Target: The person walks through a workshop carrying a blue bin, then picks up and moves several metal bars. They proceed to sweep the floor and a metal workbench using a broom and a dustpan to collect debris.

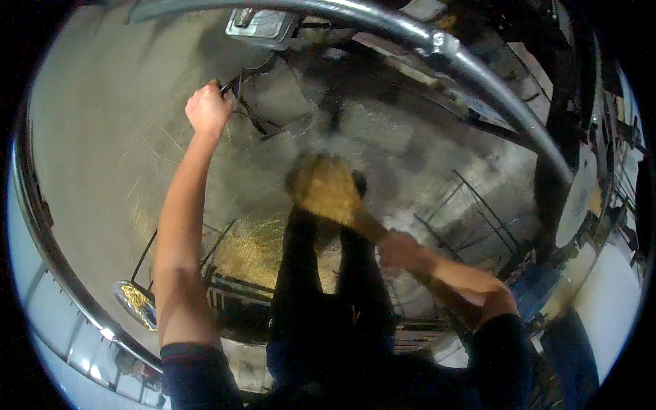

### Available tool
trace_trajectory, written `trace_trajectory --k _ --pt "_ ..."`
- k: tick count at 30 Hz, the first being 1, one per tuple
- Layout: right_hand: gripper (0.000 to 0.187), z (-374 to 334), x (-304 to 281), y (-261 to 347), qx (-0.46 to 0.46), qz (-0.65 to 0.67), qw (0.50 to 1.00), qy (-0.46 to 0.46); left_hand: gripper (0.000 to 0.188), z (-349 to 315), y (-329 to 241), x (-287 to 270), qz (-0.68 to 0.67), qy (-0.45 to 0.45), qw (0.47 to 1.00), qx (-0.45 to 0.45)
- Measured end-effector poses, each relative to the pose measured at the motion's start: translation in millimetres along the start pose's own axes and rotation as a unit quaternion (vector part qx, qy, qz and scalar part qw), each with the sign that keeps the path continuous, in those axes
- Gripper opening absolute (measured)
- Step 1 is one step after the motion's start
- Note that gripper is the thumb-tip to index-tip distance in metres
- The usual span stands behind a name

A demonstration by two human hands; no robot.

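My left hand (208, 109) is closed around the end of a dark, thin bar (253, 113), out over the floor on the left. The bar joins a dark bent frame, whose kind I cannot make out. In the middle, my right hand (402, 250) grips the handle of a tan brush (328, 190) with a broad head. Motion blurs the brush, and its head hangs above my feet, pointing away and to the left. Golden, curly shavings (249, 256) lie on the floor left of my legs.
A thick metal tube (437, 44) arches across the far side and down the right. At the back stands a clear-lidded metal box (261, 26). Wire frames (471, 212) stand at the right. A round container (137, 304) at the lower left holds golden shavings.
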State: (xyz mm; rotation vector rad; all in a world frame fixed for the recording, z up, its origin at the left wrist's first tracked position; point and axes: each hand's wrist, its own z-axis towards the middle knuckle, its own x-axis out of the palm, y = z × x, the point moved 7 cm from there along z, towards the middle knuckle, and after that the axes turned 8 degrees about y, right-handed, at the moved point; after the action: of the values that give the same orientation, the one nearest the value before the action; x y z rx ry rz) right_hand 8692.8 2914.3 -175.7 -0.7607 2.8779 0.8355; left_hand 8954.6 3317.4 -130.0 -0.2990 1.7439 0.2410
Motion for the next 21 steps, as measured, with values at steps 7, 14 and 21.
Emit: trace_trajectory --k 7,14,21 --pt "0.014 98.4 -56.1 -29.6 -0.082 -0.032 0.963 -0.254 0.012 0.1 4.5 2.1 -0.005 0.002 1.0 -0.014" --pt "0.003 110.3 1.7 47.6 -0.314 -0.218 0.892 -0.243 0.011 4.2 9.3 11.2 -0.001 -0.012 1.0 -0.015" --pt "0.014 16.3 -17.9 48.7 -0.122 0.164 0.979 -0.02 0.013 -2.3 -0.6 7.7 -0.011 0.006 1.0 -0.01"
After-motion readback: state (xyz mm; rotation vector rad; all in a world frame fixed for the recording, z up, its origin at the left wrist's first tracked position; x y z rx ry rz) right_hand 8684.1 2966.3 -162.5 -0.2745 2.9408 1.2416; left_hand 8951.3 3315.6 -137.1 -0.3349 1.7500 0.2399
